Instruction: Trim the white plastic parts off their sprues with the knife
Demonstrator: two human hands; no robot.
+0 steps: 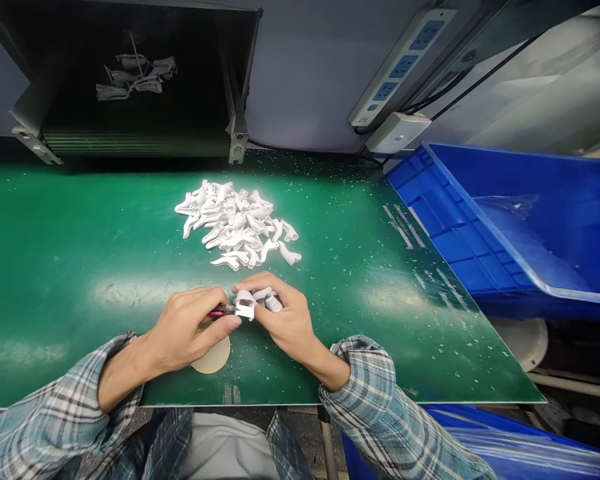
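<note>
My left hand (193, 327) is closed around small pliers-like cutters (221, 310) with red handles, mostly hidden by the fingers. Their tip meets a white plastic part (245, 305) that my right hand (285, 317) grips between thumb and fingers. More white plastic pieces (273, 301) are tucked in the same right hand. Just beyond both hands lies a heap of white curved plastic parts (240, 223) on the green table. A round beige disc (213, 357) on the tabletop is partly covered by my left hand.
A dark metal-framed stand (237, 143) at the back left has white parts (137, 77) on or reflected in it. A blue crate (460, 227) borders the table's right side. A power strip (403, 67) hangs on the wall. White specks dot the green table (355, 313).
</note>
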